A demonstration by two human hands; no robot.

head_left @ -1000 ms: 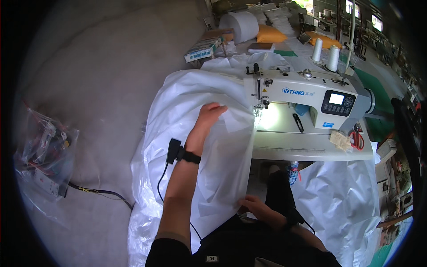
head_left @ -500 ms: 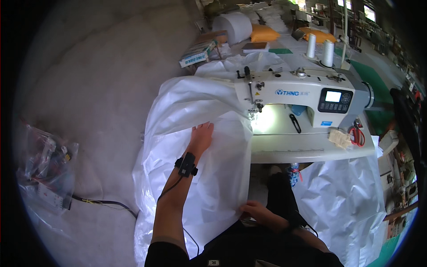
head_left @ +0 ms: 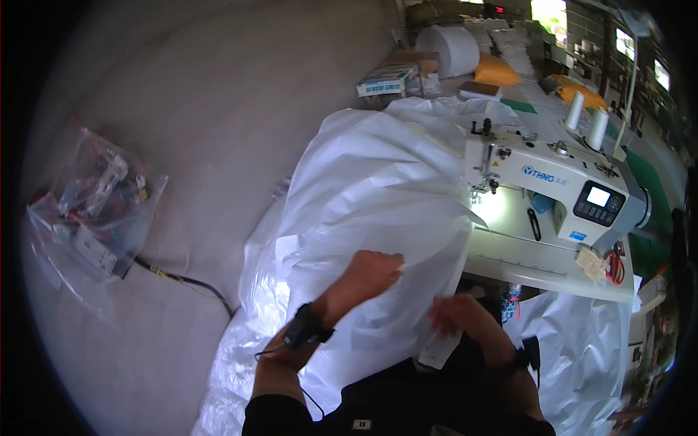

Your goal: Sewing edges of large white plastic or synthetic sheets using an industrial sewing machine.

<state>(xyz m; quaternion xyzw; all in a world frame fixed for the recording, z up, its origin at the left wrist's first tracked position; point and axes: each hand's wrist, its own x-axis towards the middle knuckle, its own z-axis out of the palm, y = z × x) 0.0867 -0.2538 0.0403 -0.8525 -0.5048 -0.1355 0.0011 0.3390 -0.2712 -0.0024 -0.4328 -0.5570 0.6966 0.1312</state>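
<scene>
A large sheet of thin white material (head_left: pixel 378 174) spreads in folds over my lap and the left side of the work surface, and runs up to the needle area of a white sewing machine (head_left: pixel 542 171). My left hand (head_left: pixel 372 275) is closed over the middle of the sheet, its fingertips pinching a bit of it. Beside the sheet's right edge is my right hand (head_left: pixel 459 317), its fingers curled and smeared by motion; whether it grips the edge cannot be made out. The machine's lamp lights the bed around the needle.
On the machine bed lie a black thread snipper (head_left: pixel 534 224), red-handled scissors (head_left: pixel 615 268) and a beige scrap (head_left: pixel 591 264). Two white thread cones (head_left: pixel 598 129) stand behind. More white sheeting (head_left: pixel 574 349) hangs at right. A clear bag of parts (head_left: pixel 102 207) lies on the floor at left.
My left hand has drawn back toward me and closed, where it lay flat before. My right hand has risen from the sheet's lower edge. The view has shifted left.
</scene>
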